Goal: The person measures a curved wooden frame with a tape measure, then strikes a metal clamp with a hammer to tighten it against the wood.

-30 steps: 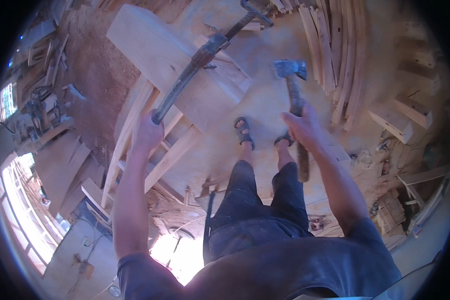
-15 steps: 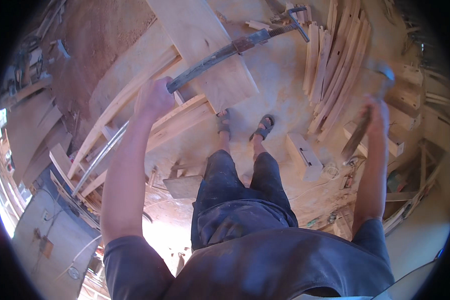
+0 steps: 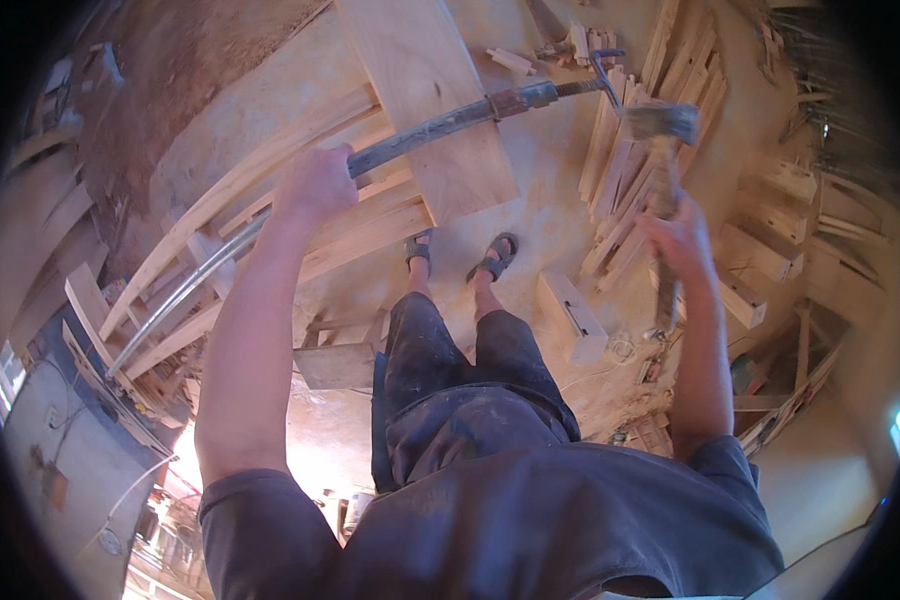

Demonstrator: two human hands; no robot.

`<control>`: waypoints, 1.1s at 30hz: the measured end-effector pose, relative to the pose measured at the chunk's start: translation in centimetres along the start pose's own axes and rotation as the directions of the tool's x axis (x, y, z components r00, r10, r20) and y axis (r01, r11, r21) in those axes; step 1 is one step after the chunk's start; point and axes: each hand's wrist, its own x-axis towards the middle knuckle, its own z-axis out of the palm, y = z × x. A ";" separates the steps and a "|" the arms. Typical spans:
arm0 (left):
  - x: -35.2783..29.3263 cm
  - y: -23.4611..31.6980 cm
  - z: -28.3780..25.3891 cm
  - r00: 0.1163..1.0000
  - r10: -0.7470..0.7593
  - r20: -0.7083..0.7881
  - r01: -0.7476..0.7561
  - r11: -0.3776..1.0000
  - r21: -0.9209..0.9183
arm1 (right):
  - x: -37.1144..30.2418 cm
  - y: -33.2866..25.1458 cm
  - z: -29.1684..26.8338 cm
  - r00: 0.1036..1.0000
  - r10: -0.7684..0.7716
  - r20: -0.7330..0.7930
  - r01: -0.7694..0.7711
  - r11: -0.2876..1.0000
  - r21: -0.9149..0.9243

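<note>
My left hand (image 3: 315, 190) is closed around the bar of a long metal bar clamp (image 3: 420, 132), which lies across a wide pale board (image 3: 440, 75). The clamp's threaded screw and bent handle end stick out beyond the board to the right. My right hand (image 3: 678, 235) is wrapped round the wooden handle of a hammer (image 3: 662, 122), raised with its blurred head beside the clamp's handle end. Whether the head touches the clamp, I cannot tell. Under the left hand stands a wooden frame (image 3: 240, 190) of long rails, with the clamp's shiny far end running beside it.
Long wooden strips (image 3: 660, 120) lie stacked on the floor at the far right. A short wooden block (image 3: 572, 315) lies right of my sandalled feet, and more timber pieces (image 3: 765, 240) are farther right. Another board (image 3: 335, 367) is low beside my left leg.
The hammer has swung left, in to the clamp's handle end, with my right hand. My left hand keeps its grip on the clamp. The whole view has shifted slightly.
</note>
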 end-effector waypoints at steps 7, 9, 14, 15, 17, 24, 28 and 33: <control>0.2 0.1 -0.3 0.997 0.063 -0.037 -0.064 0.997 -0.049 | 3.2 10.0 1.0 0.875 0.391 -0.287 -0.094 0.718 0.690; -0.5 -0.6 1.0 0.997 0.068 -0.025 -0.070 0.996 -0.048 | 0.5 7.1 8.9 0.939 0.343 -0.033 -0.280 0.815 0.508; 0.6 -2.5 2.8 0.986 0.126 -0.113 -0.130 0.991 -0.023 | -2.8 5.7 10.4 0.891 0.201 0.407 -0.337 0.894 0.297; 0.8 -2.1 2.5 0.992 0.106 -0.074 -0.109 0.993 -0.039 | -1.7 6.4 9.5 0.906 0.233 0.352 -0.363 0.856 0.368; 0.3 -1.1 1.1 0.997 0.080 0.018 -0.079 0.994 -0.069 | -1.0 6.9 8.9 0.915 0.326 0.238 -0.404 0.758 0.512; -0.6 -1.3 0.7 0.995 0.076 -0.058 -0.076 0.997 -0.001 | -2.2 -0.6 10.0 0.911 0.135 0.389 -0.256 0.926 0.279; -0.7 -0.5 0.1 0.997 0.065 -0.047 -0.066 0.998 -0.009 | -1.9 1.0 10.7 0.909 0.172 0.380 -0.285 0.921 0.266; -1.1 0.1 -0.4 0.996 0.068 -0.051 -0.069 0.997 -0.019 | -3.2 2.8 9.8 0.869 0.127 0.478 -0.299 0.905 0.303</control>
